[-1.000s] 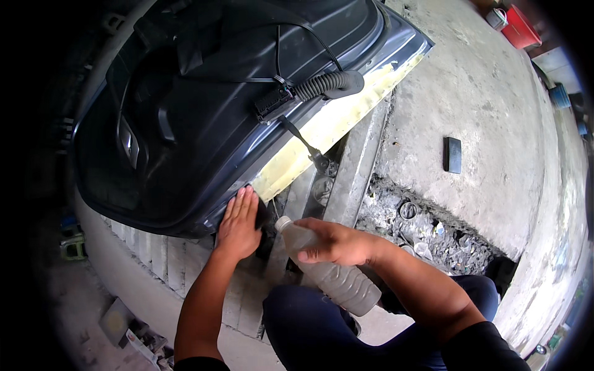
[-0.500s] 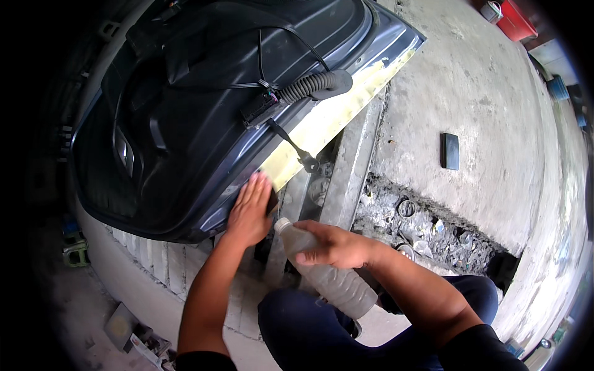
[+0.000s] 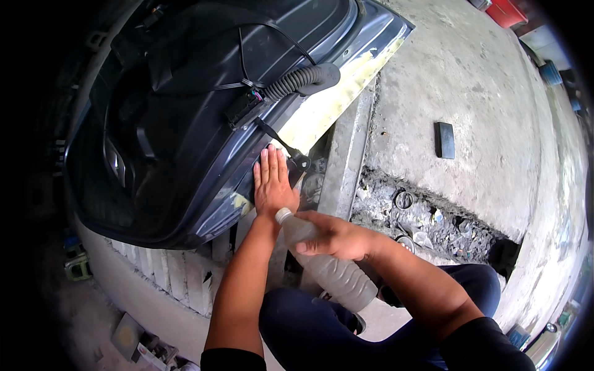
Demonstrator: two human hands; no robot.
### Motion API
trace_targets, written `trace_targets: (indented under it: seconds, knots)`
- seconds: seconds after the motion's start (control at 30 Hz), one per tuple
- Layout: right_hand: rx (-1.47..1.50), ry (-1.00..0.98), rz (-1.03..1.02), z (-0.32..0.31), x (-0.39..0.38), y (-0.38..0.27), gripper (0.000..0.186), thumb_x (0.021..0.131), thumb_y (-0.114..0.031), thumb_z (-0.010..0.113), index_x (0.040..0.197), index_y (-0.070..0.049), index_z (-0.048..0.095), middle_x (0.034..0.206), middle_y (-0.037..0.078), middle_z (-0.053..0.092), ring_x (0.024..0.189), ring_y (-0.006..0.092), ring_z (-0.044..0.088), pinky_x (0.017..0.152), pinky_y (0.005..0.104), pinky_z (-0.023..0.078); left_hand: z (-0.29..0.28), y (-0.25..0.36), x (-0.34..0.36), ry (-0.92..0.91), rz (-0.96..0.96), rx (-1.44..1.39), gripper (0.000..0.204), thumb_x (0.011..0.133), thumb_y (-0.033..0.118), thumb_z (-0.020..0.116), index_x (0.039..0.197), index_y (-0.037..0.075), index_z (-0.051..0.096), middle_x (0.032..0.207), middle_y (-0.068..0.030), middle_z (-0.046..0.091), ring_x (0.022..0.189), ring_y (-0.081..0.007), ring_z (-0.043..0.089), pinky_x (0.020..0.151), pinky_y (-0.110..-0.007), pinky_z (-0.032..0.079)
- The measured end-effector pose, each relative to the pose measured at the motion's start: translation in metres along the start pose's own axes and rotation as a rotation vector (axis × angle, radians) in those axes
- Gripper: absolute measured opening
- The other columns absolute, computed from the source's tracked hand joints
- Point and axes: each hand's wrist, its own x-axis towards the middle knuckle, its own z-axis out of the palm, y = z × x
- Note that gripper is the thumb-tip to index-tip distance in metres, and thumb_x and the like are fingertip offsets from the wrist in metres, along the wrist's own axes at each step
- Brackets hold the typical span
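Observation:
A dark car door panel (image 3: 185, 133) lies in front of me, with pale yellow filler (image 3: 328, 108) along its right edge. My left hand (image 3: 276, 185) rests flat on that edge, fingers stretched out over the lower end of the filler. A dark edge of something shows beside its palm, too hidden to make out. My right hand (image 3: 334, 236) is wrapped round a cloudy plastic bottle (image 3: 348, 283), tilted with its white cap toward my left wrist. Close to the left fingertips hangs a black strap (image 3: 270, 131), below a wiring connector (image 3: 244, 109) and its corrugated sleeve (image 3: 294, 85).
A black rectangular block (image 3: 444, 140) lies on the concrete floor (image 3: 482, 93) to the right. Nearer, a rubble-filled trench (image 3: 433, 226) cuts into the floor beside a concrete ledge (image 3: 346, 142). A red basin (image 3: 507, 12) stands at the far right.
My left hand has slid up and to the right along the door edge, uncovering a yellow patch lower down. The right hand and bottle stay almost in place. The view has shifted slightly.

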Motion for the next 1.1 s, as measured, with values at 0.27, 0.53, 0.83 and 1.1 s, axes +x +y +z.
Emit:
trace_targets:
  seconds: [0.27,0.53,0.83,1.1]
  knots:
    - [0.038,0.090,0.056,-0.019,-0.020,0.009,0.082,0.087,-0.032,0.075,0.147,0.002,0.031,0.129,0.017,0.056,0.120,0.0237,0.052,0.103,0.0346,0.041,0.012,-0.015,-0.057,-0.015,-0.044,-0.107,0.090,0.078,0.020,0.068,0.152,-0.003,0.021,0.161,-0.0176,0.019,0.152,-0.0296,0.008,0.122,-0.042,0.007]
    - [0.108,0.115,0.007,-0.014,-0.019,0.011,0.086,0.087,-0.035,0.076,0.145,0.007,0.029,0.125,0.019,0.058,0.117,0.0240,0.054,0.101,0.0337,0.042,0.006,0.004,-0.004,0.059,0.154,-0.080,0.074,0.079,0.021,0.063,0.145,0.000,0.038,0.160,-0.0149,0.024,0.151,-0.0270,0.013,0.122,-0.043,0.010]
    - [0.131,0.094,0.026,-0.003,-0.019,0.013,0.084,0.087,-0.032,0.076,0.148,0.004,0.029,0.130,0.019,0.055,0.121,0.0238,0.052,0.103,0.0342,0.040,0.004,0.034,0.015,-0.001,-0.055,-0.003,0.080,0.084,0.027,0.058,0.150,-0.004,0.026,0.161,-0.0196,0.017,0.152,-0.0309,0.006,0.122,-0.045,0.005]
    - [0.058,0.156,0.026,-0.013,-0.037,0.014,0.092,0.085,-0.039,0.077,0.146,0.008,0.028,0.130,0.021,0.054,0.120,0.0250,0.052,0.102,0.0348,0.041,0.030,-0.016,-0.080,0.011,0.110,-0.164,0.077,0.079,0.011,0.059,0.150,0.002,0.032,0.160,-0.0135,0.026,0.150,-0.0266,0.018,0.122,-0.043,0.011]
